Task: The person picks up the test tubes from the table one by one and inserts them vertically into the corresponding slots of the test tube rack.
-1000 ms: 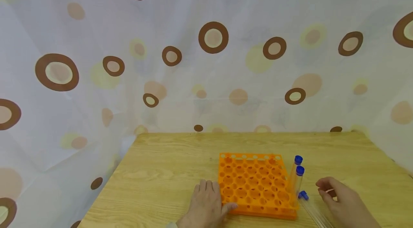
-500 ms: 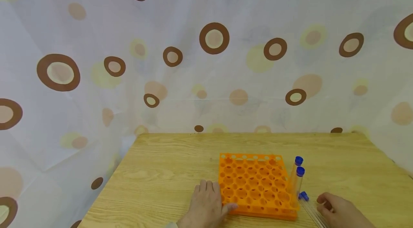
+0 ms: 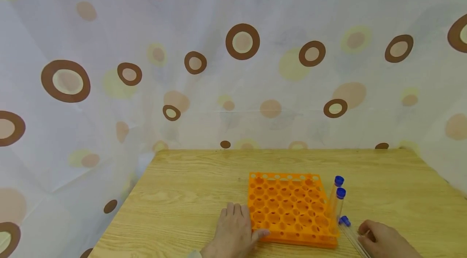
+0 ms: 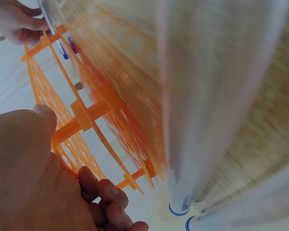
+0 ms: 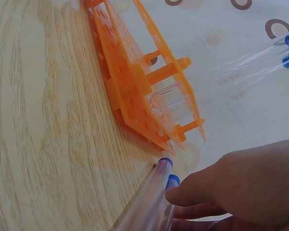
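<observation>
An orange tube rack (image 3: 288,209) lies flat on the wooden table (image 3: 197,185). My left hand (image 3: 233,235) rests on the table at the rack's front left corner, fingers straight along its side and thumb against its front edge. In the left wrist view the thumb (image 4: 43,115) touches the rack (image 4: 86,115). Two clear tubes with blue caps (image 3: 340,187) stand in the rack's right column. More capped tubes (image 3: 348,231) lie on the table right of the rack. My right hand (image 3: 383,241) curls its fingertips (image 5: 180,192) onto a lying tube (image 5: 154,192) just behind its cap.
A white curtain with brown rings (image 3: 240,43) hangs behind and left of the table. The table's far edge (image 3: 284,150) runs just under it. Bare wood stretches behind the rack and to its left. The two standing tubes (image 5: 241,62) lean over the rack (image 5: 144,86).
My right hand has dropped from just above the table down onto the lying tubes and drawn slightly toward me. The left hand and the rack have stayed put.
</observation>
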`<move>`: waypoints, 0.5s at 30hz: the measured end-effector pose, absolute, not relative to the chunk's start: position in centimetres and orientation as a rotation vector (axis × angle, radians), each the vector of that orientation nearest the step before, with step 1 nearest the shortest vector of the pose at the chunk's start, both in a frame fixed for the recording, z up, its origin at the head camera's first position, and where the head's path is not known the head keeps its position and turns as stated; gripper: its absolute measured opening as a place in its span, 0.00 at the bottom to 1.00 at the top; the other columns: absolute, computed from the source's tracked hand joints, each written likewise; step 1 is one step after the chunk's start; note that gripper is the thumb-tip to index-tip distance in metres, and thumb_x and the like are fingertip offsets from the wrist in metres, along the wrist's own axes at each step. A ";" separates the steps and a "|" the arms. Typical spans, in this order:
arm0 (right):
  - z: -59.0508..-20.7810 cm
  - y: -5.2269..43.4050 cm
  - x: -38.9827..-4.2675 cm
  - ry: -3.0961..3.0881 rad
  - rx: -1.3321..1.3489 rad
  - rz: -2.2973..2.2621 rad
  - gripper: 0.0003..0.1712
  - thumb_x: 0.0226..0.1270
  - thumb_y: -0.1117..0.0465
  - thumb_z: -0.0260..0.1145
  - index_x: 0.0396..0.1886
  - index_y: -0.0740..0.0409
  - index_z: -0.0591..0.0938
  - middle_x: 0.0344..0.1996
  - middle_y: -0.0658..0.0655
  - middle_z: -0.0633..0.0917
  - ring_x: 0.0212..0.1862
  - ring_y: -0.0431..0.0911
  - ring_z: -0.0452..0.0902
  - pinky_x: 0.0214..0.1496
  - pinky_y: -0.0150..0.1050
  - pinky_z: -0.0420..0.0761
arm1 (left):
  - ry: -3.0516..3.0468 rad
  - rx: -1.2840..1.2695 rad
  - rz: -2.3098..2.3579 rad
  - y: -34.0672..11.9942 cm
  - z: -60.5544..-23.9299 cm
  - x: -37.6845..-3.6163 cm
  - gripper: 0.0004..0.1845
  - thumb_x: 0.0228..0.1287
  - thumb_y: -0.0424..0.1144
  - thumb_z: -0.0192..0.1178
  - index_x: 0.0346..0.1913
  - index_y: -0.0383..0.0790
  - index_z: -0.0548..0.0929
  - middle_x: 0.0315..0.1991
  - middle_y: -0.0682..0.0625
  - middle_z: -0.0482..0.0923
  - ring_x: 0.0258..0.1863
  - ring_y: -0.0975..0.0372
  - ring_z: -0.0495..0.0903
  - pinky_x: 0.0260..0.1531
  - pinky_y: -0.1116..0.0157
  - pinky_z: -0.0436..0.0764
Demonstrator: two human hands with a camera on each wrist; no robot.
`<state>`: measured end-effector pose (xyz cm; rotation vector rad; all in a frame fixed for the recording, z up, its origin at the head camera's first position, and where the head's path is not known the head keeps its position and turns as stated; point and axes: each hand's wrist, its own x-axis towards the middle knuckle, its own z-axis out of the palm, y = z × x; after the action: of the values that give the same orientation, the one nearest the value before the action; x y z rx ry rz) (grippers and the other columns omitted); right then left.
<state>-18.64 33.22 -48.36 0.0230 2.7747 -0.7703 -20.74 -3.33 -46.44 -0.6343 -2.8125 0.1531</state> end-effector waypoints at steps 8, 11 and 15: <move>-48.7 33.2 -18.6 2.749 0.051 -0.771 0.07 0.67 0.64 0.63 0.38 0.65 0.78 0.26 0.51 0.80 0.30 0.44 0.74 0.34 0.40 0.77 | -2.865 -0.630 0.155 -3.3 -46.3 -20.7 0.40 0.62 0.78 0.35 0.33 0.40 0.71 0.28 0.48 0.72 0.29 0.58 0.64 0.32 0.65 0.65; -48.7 33.1 -18.5 2.755 0.054 -0.757 0.07 0.67 0.64 0.64 0.37 0.65 0.77 0.26 0.51 0.79 0.29 0.44 0.74 0.33 0.40 0.76 | -2.885 -0.633 0.147 -3.4 -46.4 -20.7 0.40 0.62 0.78 0.35 0.33 0.40 0.71 0.30 0.47 0.73 0.30 0.58 0.66 0.33 0.65 0.66; -48.3 33.1 -18.4 2.770 0.045 -0.743 0.08 0.68 0.64 0.63 0.37 0.66 0.77 0.27 0.51 0.80 0.30 0.44 0.75 0.35 0.41 0.78 | -2.860 -0.628 0.147 -3.3 -46.4 -20.8 0.41 0.61 0.78 0.35 0.34 0.40 0.72 0.29 0.48 0.73 0.29 0.58 0.65 0.32 0.65 0.67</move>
<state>-18.43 33.12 -48.35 0.0446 2.7704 -0.7433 -20.79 -3.34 -46.42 -0.6281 -2.8598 0.1474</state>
